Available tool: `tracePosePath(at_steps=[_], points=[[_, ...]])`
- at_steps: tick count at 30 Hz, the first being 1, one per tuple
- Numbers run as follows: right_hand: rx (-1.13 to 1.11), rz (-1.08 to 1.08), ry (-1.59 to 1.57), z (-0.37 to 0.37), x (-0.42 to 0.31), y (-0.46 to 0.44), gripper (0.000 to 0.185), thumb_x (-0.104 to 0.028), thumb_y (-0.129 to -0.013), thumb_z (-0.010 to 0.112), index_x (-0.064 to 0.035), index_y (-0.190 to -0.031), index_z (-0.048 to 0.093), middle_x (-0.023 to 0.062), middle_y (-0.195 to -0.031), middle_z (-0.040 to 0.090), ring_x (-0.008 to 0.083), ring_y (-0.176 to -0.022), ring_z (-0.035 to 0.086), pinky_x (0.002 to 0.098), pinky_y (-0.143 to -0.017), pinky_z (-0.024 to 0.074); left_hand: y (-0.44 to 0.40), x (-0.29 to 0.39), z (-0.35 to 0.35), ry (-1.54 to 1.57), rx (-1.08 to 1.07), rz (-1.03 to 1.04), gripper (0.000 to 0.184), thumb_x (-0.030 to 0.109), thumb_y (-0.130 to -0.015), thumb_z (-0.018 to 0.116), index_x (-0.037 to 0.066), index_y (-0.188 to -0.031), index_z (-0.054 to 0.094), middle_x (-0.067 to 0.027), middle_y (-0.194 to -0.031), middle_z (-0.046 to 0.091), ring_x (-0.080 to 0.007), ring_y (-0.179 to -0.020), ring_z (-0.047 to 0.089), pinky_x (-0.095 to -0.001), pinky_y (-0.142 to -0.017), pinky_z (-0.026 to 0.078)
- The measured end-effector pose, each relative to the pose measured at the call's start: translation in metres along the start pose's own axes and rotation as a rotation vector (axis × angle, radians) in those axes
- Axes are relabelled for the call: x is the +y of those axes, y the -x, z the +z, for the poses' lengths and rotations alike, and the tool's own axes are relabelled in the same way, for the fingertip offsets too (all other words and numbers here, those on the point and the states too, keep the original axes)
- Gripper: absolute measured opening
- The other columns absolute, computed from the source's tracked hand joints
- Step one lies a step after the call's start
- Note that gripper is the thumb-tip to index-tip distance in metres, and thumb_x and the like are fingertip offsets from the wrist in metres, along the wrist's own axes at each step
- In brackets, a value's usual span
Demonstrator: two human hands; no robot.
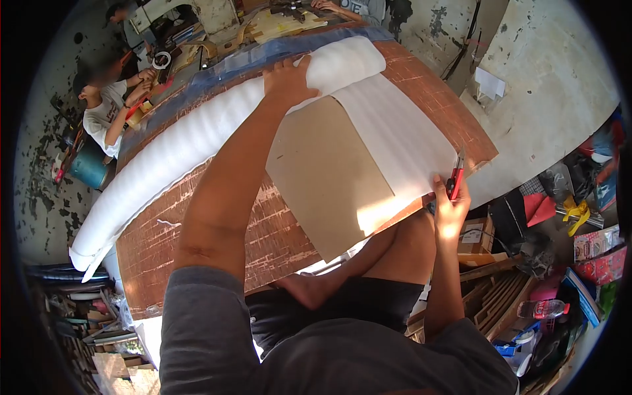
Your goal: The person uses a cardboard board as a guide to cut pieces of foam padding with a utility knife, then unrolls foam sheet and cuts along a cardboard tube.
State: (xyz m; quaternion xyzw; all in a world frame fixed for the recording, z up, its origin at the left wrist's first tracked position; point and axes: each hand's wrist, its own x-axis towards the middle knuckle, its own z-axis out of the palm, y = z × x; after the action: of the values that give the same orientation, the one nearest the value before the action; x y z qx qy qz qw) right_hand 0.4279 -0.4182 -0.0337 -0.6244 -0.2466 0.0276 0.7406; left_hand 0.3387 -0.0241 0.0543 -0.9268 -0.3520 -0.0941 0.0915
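Fingers spread, our left hand [288, 81] rests on the roll [191, 126] near the worktop's far edge; our right hand [450, 209] has its fingers clamped on a cutter [454, 182] by the right corner. Between lie a sheet [398, 128] and card [322, 164], jutting past the near edge.

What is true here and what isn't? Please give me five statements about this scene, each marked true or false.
1. The right-hand grip holds a red tool. True.
2. White sheeting shows to the right of the tan board. True.
3. The left-hand grip rests on the tan board. False: it rests on the white roll.
4. Nobody else is in view. False: another person is at the left.
5. Blue material lies along the far side of the table. True.
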Motion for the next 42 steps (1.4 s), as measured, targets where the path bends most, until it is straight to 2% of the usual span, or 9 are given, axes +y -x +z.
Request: tracePosePath(at_steps=[4,16,23,27,30,34,39,40,42], points=[[-0.024,-0.011,-0.02,0.003,0.005,0.009,0.015,-0.006,-0.096,0.07,-0.0042,-0.09,0.056,-0.0029,-0.073,0.052,0.0054,-0.059,0.053,0.0242,-0.056,0.0509,-0.003,-0.001,0.003,-0.003,0.012,-0.004,0.099,0.066,-0.077,0.076,0.03,-0.158,0.035,-0.0194,-0.143,0.055,-0.0401,-0.131,0.055,-0.0582,-0.104,0.046],[0.0,0.114,-0.032,-0.003,-0.023,0.037,0.02,-0.007,-0.094,0.074,-0.0088,-0.089,0.055,-0.0044,-0.063,0.054,0.0035,-0.052,0.049,0.0203,-0.049,0.0391,-0.003,0.0,0.01,-0.03,0.073,-0.018,0.093,0.065,-0.079,0.076,0.029,-0.156,0.039,-0.0164,-0.139,0.057,-0.0376,-0.128,0.057,-0.0555,-0.099,0.048],[0.178,0.135,-0.078,-0.041,-0.044,0.057,0.013,-0.006,-0.097,0.069,-0.0065,-0.102,0.057,-0.0025,-0.077,0.059,0.0033,-0.052,0.047,0.02,-0.047,0.0373,-0.003,-0.001,0.013,-0.027,0.092,-0.019,0.092,0.063,-0.078,0.077,0.029,-0.155,0.041,-0.016,-0.139,0.058,-0.0369,-0.13,0.055,-0.0559,-0.099,0.048],[0.393,0.138,-0.131,-0.1,-0.035,0.051,0.017,-0.008,-0.096,0.071,-0.011,-0.09,0.055,-0.0074,-0.067,0.049,0.001,-0.045,0.035,0.022,-0.039,0.0231,-0.001,0.004,0.008,-0.041,0.09,-0.023,0.093,0.063,-0.078,0.078,0.03,-0.156,0.039,-0.0173,-0.143,0.055,-0.0372,-0.134,0.052,-0.0579,-0.101,0.046],[0.481,0.088,-0.264,-0.148,-0.003,0.053,0.026,-0.013,-0.099,0.068,-0.012,-0.08,0.05,-0.0064,-0.056,0.041,0.0032,-0.041,0.032,0.0245,-0.038,0.0219,-0.008,0.002,0.017,-0.069,0.091,-0.031,0.095,0.068,-0.078,0.073,0.032,-0.158,0.035,-0.0184,-0.148,0.051,-0.0385,-0.137,0.049,-0.063,-0.104,0.043],[0.732,0.183,-0.201,-0.204,0.076,0.091,0.028,-0.012,-0.099,0.067,-0.0123,-0.078,0.049,-0.005,-0.055,0.043,0.0049,-0.04,0.034,0.0258,-0.037,0.0227,-0.021,-0.014,0.032,-0.062,0.139,0.056,0.101,0.07,-0.078,0.072,0.032,-0.161,0.029,-0.0194,-0.154,0.045,-0.0395,-0.142,0.043,-0.0702,-0.108,0.033],[0.962,0.422,-0.034,-0.244,0.183,0.184,0.023,-0.015,-0.096,0.07,-0.0005,-0.108,0.057,0.007,-0.076,0.061,0.0102,-0.044,0.044,0.0285,-0.036,0.0292,-0.005,-0.027,0.023,-0.045,0.375,0.258,0.095,0.063,-0.085,0.072,0.027,-0.162,0.029,-0.02,-0.159,0.04,-0.0388,-0.149,0.037,-0.0729,-0.114,0.026],[0.966,0.51,-0.008,-0.263,0.217,0.208,0.031,-0.012,-0.095,0.07,0.0023,-0.12,0.058,0.0096,-0.086,0.066,0.0136,-0.051,0.054,0.0292,-0.043,0.0413,0.004,-0.024,0.015,0.071,0.484,0.382,0.086,0.054,-0.089,0.072,0.024,-0.16,0.034,-0.0207,-0.157,0.043,-0.0393,-0.148,0.037,-0.0669,-0.116,0.027],[1.022,0.456,0.115,-0.284,0.283,0.25,0.045,-0.009,-0.093,0.069,0.0049,-0.133,0.055,0.0128,-0.099,0.07,0.0174,-0.063,0.063,0.0307,-0.056,0.0521,0.033,-0.014,0.003,0.188,0.587,0.505,0.077,0.044,-0.093,0.073,0.02,-0.158,0.04,-0.0214,-0.155,0.046,-0.0397,-0.148,0.038,-0.0609,-0.119,0.028]])
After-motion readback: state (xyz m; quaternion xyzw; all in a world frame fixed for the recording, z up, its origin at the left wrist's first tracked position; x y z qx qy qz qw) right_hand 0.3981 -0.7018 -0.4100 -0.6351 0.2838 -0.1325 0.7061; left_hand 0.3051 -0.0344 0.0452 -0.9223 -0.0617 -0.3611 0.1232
